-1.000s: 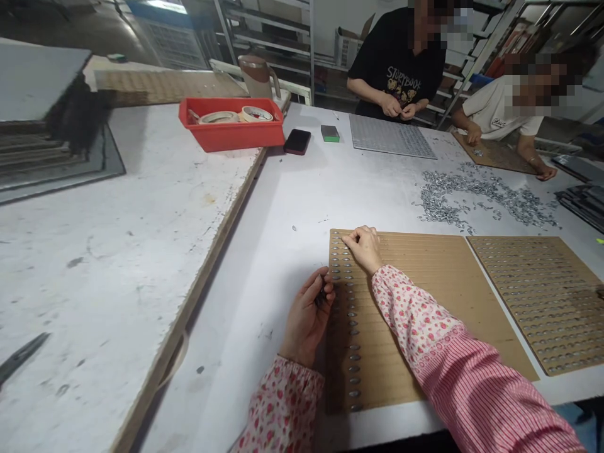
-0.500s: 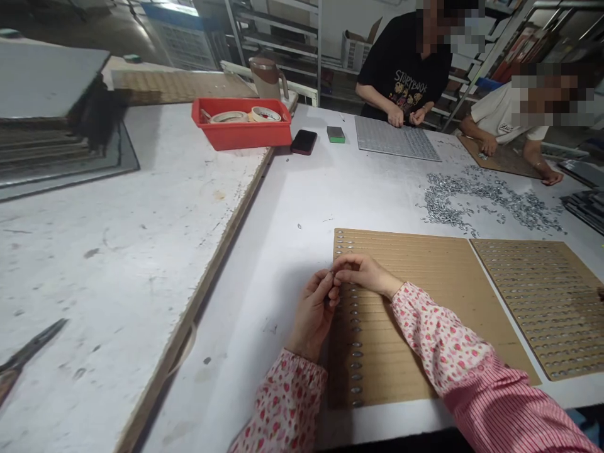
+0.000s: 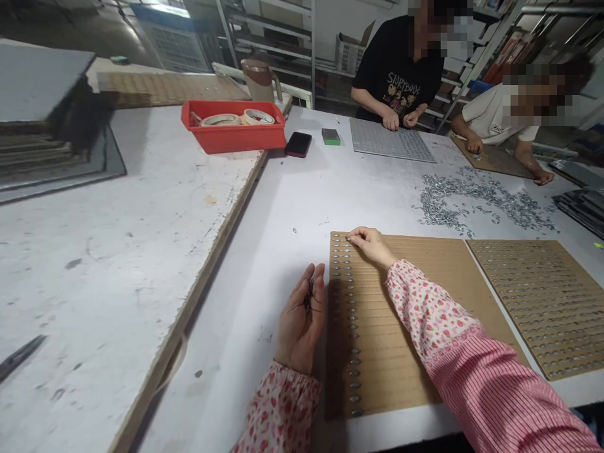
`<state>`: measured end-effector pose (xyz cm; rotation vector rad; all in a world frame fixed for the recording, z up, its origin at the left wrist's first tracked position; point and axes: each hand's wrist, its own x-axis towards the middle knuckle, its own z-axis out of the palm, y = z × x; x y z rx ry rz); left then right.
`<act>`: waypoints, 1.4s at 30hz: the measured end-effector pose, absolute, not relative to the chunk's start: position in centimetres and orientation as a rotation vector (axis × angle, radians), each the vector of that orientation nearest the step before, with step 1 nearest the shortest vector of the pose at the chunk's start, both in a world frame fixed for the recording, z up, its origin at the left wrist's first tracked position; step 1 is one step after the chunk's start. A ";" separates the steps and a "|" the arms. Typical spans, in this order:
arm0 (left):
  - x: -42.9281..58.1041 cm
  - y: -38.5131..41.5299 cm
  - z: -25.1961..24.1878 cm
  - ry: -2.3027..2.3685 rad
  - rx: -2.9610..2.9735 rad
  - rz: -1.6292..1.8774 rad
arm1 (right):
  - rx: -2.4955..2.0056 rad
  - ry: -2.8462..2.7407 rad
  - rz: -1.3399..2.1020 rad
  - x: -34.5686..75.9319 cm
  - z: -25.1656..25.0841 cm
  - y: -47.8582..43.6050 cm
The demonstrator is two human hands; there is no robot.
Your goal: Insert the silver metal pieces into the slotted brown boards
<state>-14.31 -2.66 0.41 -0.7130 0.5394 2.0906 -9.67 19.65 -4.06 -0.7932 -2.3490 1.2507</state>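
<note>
My left hand (image 3: 298, 324) is cupped beside the board's left edge, holding several small silver oval pieces (image 3: 309, 294) between thumb and fingers. At the far left corner of the brown grooved board (image 3: 406, 327), my right hand (image 3: 372, 244) pinches one small silver piece against the surface. Its fingertips partly hide that piece. Two columns of silver oval pieces (image 3: 350, 302) run along the board's left side, one per groove. A second brown board (image 3: 523, 296), covered with rows of these pieces, lies just to the right.
Beyond the boards is a loose pile of silver pieces (image 3: 438, 201). Two people work across the table on a grey board (image 3: 391, 139) and a brown one (image 3: 497, 158). A red bin (image 3: 236, 138) with tape rolls, a phone (image 3: 298, 144) and pliers (image 3: 21, 357) lie to the left.
My hands have come apart. The right one has moved away to the board's far edge, at the top of the second column. The left has shifted slightly left and turned its palm up.
</note>
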 end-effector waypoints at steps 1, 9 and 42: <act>-14.3 -2.7 0.2 0.551 -0.714 2.061 | -0.810 -2.395 1.175 -9.9 -4.1 19.7; -14.1 -2.6 -1.3 0.633 -0.530 2.016 | -0.768 -2.596 0.783 -11.1 -4.1 19.3; -13.8 -2.7 -1.9 0.586 -0.343 1.988 | -0.759 -2.553 0.892 -9.6 -3.5 20.7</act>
